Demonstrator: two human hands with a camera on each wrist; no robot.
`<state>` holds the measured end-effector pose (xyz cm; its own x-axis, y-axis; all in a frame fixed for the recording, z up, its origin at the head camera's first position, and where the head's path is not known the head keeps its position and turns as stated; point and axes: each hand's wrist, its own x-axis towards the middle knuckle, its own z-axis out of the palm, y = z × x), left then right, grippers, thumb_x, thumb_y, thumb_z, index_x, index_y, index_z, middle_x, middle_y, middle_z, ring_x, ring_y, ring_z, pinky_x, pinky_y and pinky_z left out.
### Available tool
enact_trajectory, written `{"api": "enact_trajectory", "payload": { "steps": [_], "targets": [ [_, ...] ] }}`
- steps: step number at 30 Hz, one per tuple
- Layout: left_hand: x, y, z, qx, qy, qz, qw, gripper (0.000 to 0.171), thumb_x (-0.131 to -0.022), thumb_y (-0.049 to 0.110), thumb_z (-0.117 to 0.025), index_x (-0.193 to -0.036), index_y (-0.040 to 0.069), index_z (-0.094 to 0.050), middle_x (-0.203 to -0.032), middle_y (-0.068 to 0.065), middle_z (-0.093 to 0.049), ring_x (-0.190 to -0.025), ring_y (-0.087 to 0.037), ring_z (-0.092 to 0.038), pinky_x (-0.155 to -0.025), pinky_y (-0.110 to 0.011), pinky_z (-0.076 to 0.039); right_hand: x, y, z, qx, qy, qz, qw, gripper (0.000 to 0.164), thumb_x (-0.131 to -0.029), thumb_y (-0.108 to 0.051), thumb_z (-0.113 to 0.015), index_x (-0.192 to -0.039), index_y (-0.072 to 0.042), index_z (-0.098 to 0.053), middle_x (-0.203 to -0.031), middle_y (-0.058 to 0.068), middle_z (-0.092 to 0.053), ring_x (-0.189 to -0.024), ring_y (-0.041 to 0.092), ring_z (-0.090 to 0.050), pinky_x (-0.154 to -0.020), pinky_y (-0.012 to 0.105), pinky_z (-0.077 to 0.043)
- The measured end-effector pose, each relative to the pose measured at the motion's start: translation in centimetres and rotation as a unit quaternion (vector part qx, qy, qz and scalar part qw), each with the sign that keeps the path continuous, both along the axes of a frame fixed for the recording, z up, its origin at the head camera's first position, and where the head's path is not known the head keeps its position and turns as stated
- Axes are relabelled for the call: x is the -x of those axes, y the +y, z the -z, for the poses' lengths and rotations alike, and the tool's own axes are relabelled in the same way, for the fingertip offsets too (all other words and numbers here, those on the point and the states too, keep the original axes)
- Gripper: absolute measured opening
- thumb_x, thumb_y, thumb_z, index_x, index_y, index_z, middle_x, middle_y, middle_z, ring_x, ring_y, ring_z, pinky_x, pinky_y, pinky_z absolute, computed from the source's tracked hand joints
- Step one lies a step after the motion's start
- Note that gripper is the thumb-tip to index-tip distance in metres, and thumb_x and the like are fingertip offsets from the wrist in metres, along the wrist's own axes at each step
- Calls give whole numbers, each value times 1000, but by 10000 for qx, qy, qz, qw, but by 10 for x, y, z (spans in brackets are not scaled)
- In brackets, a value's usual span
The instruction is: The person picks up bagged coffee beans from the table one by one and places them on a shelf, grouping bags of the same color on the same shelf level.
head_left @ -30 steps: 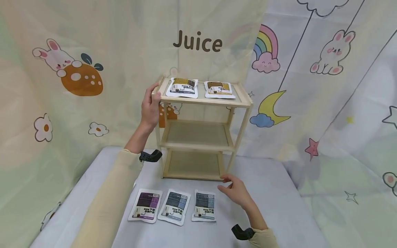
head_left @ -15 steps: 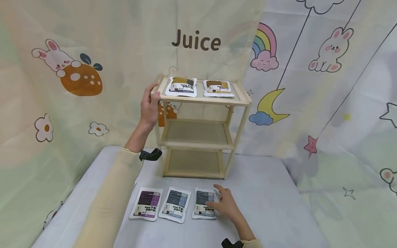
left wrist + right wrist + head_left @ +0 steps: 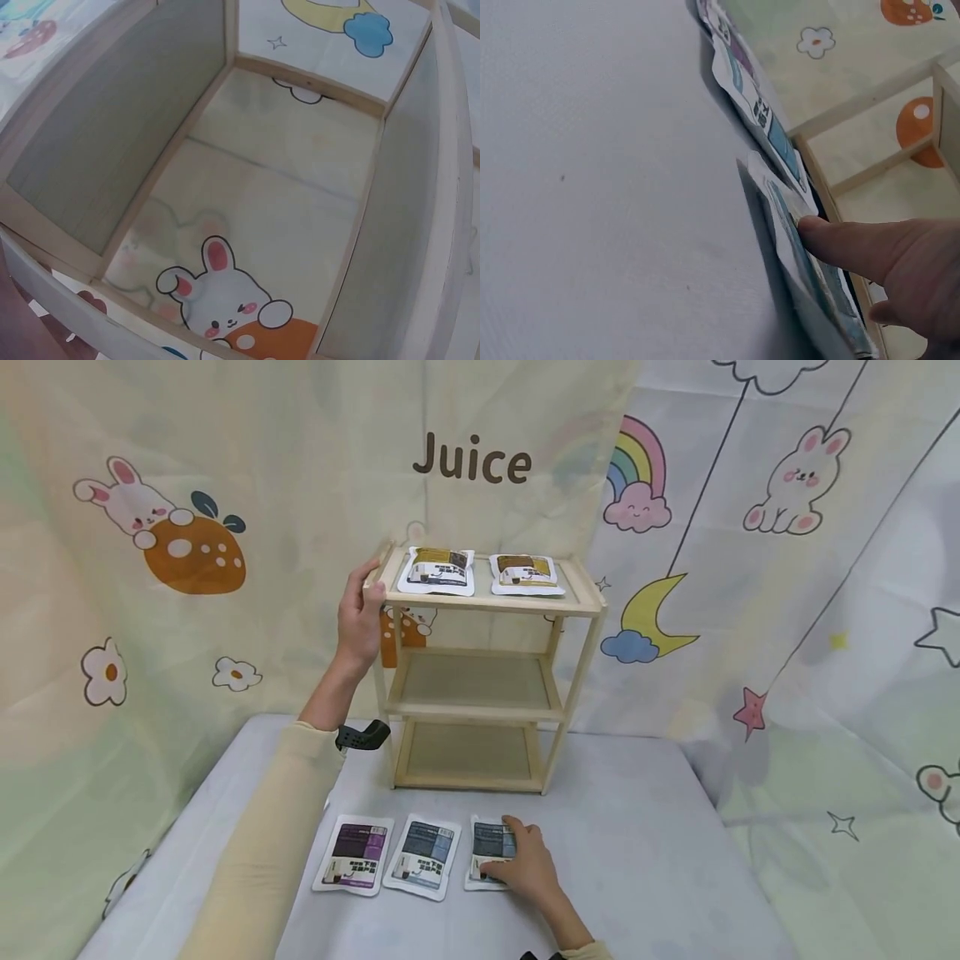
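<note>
The flat packet (image 3: 491, 838) on the right, white-edged with a dark and blue label, was touched on the white table (image 3: 637, 860) by the right hand (image 3: 531, 864), thumb on top; whether it was pinched could not be told. Behind, a wooden shelf (image 3: 480, 714) was gripped by the left hand (image 3: 358, 628).

Our L forearm (image 3: 258, 827) slants fwd & up in a pale sleeve (image 3: 300, 756), L wrist (image 3: 330, 697) bare. Our L hand (image 3: 358, 622) sits well above the R one, fingers bent over in a grip w/ L thumb (image 3: 374, 597) opposite; fingertips partly hidden. Our R wrist (image 3: 564, 920) comes in low, just a bit of cuff (image 3: 588, 952) in frame. Our R hand (image 3: 531, 864) is angled L, R thumb (image 3: 497, 869) straight & spread from R index (image 3: 517, 827), thumb tip in contact; other R fingers mostly hidden.
</note>
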<state>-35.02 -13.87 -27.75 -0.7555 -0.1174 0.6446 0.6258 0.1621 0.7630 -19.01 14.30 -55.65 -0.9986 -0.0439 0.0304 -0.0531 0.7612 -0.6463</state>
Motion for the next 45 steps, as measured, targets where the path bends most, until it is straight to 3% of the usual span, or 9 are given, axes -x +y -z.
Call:
{"api": "enact_trajectory", "payload": {
  "steps": [4, 7, 11, 18, 21, 32, 38, 45],
  "targets": [
    [-6, 1, -3, -38, -19, 65, 10000, 57, -97, 36, -41, -146, 8, -38, -148, -11, -37, -124, -24, -43, -101, -36, -38, 0, -3, 1, 397, 23, -150, 9991, 83, -65, -34, -89, -135, -9, -53, -118, 21, -58, -102, 36, -57, -83, 54, -46],
    [-19, 5, -11, -43, -26, 83, 10000, 55, -97, 30, -39, -145, 3, -37, -147, -17, -37, -123, -28, -44, -100, -36, -39, 0, -3, 4, 791, -65, -287, 9964, 79, -67, -30, -89, -134, -10, -53, -127, 20, -58, -113, 37, -54, -91, 56, -43],
    [-31, 9, -17, -44, -32, 79, 10000, 53, -98, 26, -37, -144, 0, -37, -146, -21, -37, -122, -32, -44, -100, -38, -40, 2, -2, 5, 1099, -102, -379, 9932, 75, -68, -27, -88, -133, -11, -54, -130, 19, -56, -116, 37, -52, -94, 56, -41],
    [-4, 1, -5, -8, 43, -1, 10000, 59, -95, 41, -40, -146, 11, -39, -148, -10, -37, -124, -25, -44, -102, -39, -39, 8, 3, -11, 1257, -60, -423, 9912, 76, -69, -27, -87, -135, -13, -53, -132, 18, -54, -115, 33, -52, -93, 56, -41],
    [1, -1, -5, -34, 130, -79, 9999, 60, -94, 44, -40, -145, 13, -40, -147, -8, -39, -122, -22, -44, -101, -38, -39, 11, 5, -22, 1318, 29, -466, 9902, 76, -70, -27, -87, -135, -14, -52, -132, 17, -54, -112, 31, -53, -91, 53, -42],
    [0, 2, 2, 20, 22, -1, 10000, 61, -95, 45, -39, -147, 13, -38, -144, -8, -40, -121, -25, -45, -101, -43, -39, 9, 9, -62, 1583, 129, -585, 9856, 75, -72, -23, -86, -137, -15, -51, -122, 15, -56, -90, 22, -56, -72, 35, -48],
    [1, 2, 3, -22, 78, 97, 9999, 57, -98, 39, -39, -148, 12, -36, -146, -10, -38, -121, -25, -45, -100, -37, -40, 13, 5, -95, 1620, 391, -803, 9827, 75, -72, -20, -86, -138, -16, -49, -119, 16, -56, -87, 21, -59, -67, 33, -51],
    [0, 1, 4, -38, 8, 26, 10000, 57, -97, 40, -39, -148, 15, -37, -146, -10, -38, -120, -26, -45, -101, -47, -39, 26, -3, -137, 2125, 644, -1119, 9686, 75, -74, -9, -84, -140, -16, -48, -118, 12, -54, -87, 21, -60, -68, 31, -52]
  ]
}}
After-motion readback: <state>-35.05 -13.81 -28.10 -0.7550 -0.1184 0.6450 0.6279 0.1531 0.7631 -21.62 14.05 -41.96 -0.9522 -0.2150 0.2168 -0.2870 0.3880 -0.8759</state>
